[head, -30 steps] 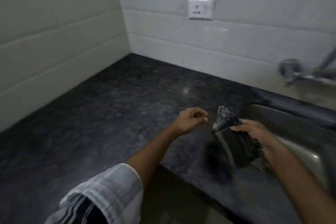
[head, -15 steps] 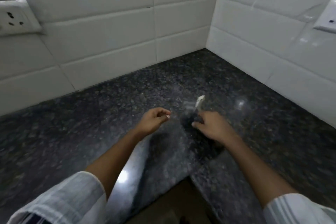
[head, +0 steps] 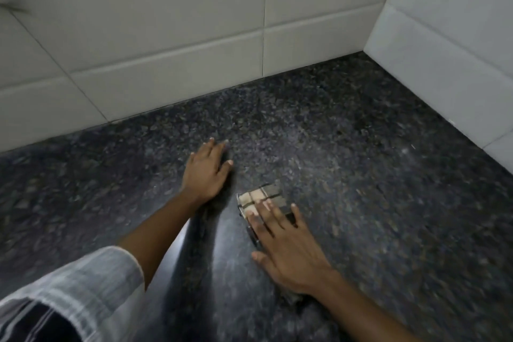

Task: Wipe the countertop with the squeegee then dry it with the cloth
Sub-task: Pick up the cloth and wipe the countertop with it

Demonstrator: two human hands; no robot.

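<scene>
Head view: a folded checked cloth (head: 259, 198) is pressed flat under the right hand (head: 288, 251), while the empty left hand (head: 206, 171) is spread on the granite countertop (head: 374, 175) beside the cloth.

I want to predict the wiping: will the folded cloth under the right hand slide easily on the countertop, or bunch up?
The checked cloth looks soft, so it may bunch. The right hand presses it flat, which probably helps it slide.

Cloth (head: 261, 197) on countertop (head: 361, 203), right of left hand (head: 206, 172).
</scene>
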